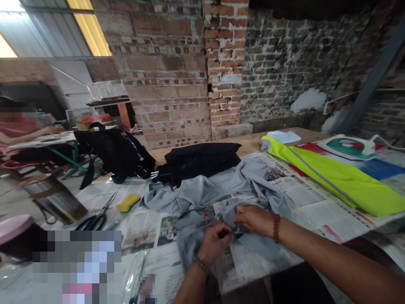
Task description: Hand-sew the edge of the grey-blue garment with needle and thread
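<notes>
A crumpled grey garment (196, 192) lies over the newspaper-covered table in front of me, its folds spreading around both hands. My left hand (217, 240), with a dark bead bracelet at the wrist, is closed in a pinch on the grey cloth. Close beside it on the right, my right hand (255, 219) has its fingers curled down and pinches the same cloth; a reddish bead bracelet is on that wrist. The fingertips almost meet, and any small item between them is too hidden to make out.
Behind the garment are folded black clothing (202, 160) and a black bag (117, 152). Scissors (96, 215), a yellow sponge (128, 202) and a metal flask (53, 198) stand left. A neon-yellow garment (332, 175) and an iron (348, 147) lie right. Another person (19, 131) sits far left.
</notes>
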The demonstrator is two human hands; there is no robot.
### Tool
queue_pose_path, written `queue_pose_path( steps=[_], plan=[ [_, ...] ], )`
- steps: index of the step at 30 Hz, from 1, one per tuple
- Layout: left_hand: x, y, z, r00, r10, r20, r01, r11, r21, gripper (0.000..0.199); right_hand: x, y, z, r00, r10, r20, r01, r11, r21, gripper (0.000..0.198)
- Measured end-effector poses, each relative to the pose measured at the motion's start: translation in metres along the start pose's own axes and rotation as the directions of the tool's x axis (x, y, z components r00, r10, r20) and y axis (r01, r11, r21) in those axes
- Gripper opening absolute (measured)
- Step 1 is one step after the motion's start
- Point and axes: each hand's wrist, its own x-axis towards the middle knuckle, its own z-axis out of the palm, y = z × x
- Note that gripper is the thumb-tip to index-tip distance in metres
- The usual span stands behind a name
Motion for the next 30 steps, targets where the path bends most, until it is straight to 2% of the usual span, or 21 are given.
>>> queue_pose_path(
  steps=[4, 12, 18, 24, 30],
  plan=[
    [-0.001, 0.002, 0.000, 1.000, -0.014, 0.007, 0.014, 1.000, -0.009, 0.005, -0.001, -0.002, 0.000, 0.999, -0.012, 0.031, 0.011, 1.000, 0.010, 0.022],
    [0.000, -0.003, 0.000, 0.999, 0.035, 0.007, -0.035, 0.999, -0.002, 0.007, -0.001, 0.001, 0.003, 0.998, -0.056, 0.012, 0.055, 0.996, 0.069, 0.026],
    [-0.001, 0.000, 0.000, 0.999, 0.022, 0.025, -0.022, 1.000, -0.022, 0.008, 0.000, -0.001, 0.005, 0.995, -0.093, 0.019, 0.091, 0.990, 0.108, 0.026],
    [-0.001, 0.006, -0.002, 0.999, 0.032, 0.022, -0.031, 0.999, -0.025, 0.007, 0.002, 0.005, 0.008, 0.998, -0.064, 0.013, 0.062, 0.993, 0.100, 0.027],
    [-0.001, 0.001, -0.001, 0.999, 0.024, 0.039, -0.023, 0.999, -0.025, 0.009, 0.002, 0.003, 0.010, 0.994, -0.101, 0.037, 0.095, 0.986, 0.136, 0.028]
  ],
)
